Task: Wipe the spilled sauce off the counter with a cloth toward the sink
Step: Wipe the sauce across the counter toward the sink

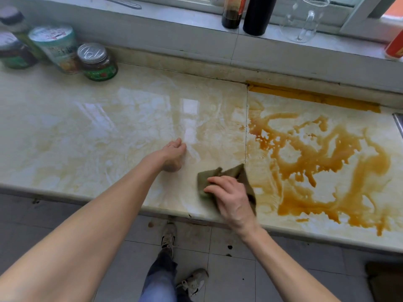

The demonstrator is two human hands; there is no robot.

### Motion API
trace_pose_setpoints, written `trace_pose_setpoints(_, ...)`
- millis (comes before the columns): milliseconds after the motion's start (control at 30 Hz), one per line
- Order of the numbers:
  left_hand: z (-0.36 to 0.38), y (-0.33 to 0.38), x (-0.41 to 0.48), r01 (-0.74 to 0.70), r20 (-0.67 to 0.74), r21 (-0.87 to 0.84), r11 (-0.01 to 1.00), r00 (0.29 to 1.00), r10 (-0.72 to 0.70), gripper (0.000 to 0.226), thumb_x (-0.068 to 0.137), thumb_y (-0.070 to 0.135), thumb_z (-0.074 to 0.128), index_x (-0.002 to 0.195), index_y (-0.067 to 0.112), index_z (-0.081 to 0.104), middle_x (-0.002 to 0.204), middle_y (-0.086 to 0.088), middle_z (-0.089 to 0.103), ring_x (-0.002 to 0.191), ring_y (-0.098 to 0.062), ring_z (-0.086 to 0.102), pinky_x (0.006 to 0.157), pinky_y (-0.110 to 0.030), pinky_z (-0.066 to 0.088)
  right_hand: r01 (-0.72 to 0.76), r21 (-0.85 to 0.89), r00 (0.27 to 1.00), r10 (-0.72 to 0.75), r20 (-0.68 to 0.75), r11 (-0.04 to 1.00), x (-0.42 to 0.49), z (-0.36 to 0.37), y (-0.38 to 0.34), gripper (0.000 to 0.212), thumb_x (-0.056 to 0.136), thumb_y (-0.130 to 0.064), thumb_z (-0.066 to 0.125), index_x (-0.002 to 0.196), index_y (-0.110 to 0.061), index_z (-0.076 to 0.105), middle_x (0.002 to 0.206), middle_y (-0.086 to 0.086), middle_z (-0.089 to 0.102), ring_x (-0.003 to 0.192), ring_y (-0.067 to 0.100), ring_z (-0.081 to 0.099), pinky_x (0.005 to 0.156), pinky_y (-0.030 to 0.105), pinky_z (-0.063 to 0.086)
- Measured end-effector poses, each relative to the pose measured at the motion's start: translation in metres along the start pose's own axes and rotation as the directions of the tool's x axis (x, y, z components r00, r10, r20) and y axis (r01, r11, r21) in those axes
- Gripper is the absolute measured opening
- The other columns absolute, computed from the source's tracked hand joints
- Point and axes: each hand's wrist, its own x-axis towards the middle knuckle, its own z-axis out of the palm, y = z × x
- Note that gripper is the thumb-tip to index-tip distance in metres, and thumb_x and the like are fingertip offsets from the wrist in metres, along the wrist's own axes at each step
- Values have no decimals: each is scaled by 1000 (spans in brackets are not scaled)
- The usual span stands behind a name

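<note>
Cloth [231, 172] under right hand [231, 200], one sauce spill [322, 159], two bottles [258, 15]

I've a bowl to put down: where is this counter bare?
Free: the pale stretch of counter between the jars, back left, and the left hand. Crowded: right of the cloth under the right hand, sauce spreads to the sink edge.
</note>
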Motion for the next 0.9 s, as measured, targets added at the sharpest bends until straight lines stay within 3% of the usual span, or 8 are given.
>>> trace_pose_setpoints(133,-6,-10,-8,-58,-23,-237,970,998,55,65,93,-4,29,152,18,13,160,2,-5,147,-18,-3,120,-39,3,168,46,977,-172,122,985,12,51,-60,20,91,-26,56,106,-26,69,127,1,61,116,28,52,86,44,41)
trace_pose_setpoints(233,2,-24,-11,-67,-236,-382,922,971,-27,53,96,2,35,147,15,31,158,-3,16,145,-20,14,119,-37,14,161,24,976,-162,145,987,20,73,-79,24,86,-32,57,107,-33,69,130,-1,59,121,31,48,92,51,36)
trace_pose_setpoints(367,10,-47,-15,-32,-441,-406,913,882,-165,45,93,6,45,137,13,47,144,-8,42,133,-23,40,113,-36,31,195,0,956,-190,223,981,15,59,-63,33,79,-30,64,111,-36,64,131,-6,56,123,26,47,96,49,35)
trace_pose_setpoints(600,19,-58,-25,-38,-548,-415,909,808,-216,37,89,6,46,123,14,58,128,-13,54,112,-26,57,99,-41,44,-51,-23,984,54,170,998,-19,-9,23,25,80,-28,50,99,-34,64,124,-9,60,115,23,48,88,46,41)
trace_pose_setpoints(767,33,-41,-27,-89,-611,-345,935,777,-151,35,88,4,47,119,13,59,125,-10,55,104,-23,59,93,-37,46,-304,-47,953,304,-10,952,-25,-40,63,29,77,1,68,94,-22,72,119,3,62,112,31,52,81,45,43)
trace_pose_setpoints(833,39,-27,-28,-125,-621,-302,945,778,-96,35,88,4,48,119,13,59,124,-9,55,105,-23,59,92,-37,47,-317,-10,947,316,-60,948,-31,-35,51,31,78,2,70,100,-20,73,123,7,58,116,28,50,89,49,45)
trace_pose_setpoints(900,48,-9,-31,-155,-612,-253,955,790,-34,38,87,2,47,121,13,58,127,-8,54,107,-24,58,90,-36,48,-212,-33,977,212,-3,977,-47,-25,36,27,87,-14,61,112,-24,70,132,6,55,123,25,46,95,48,39)
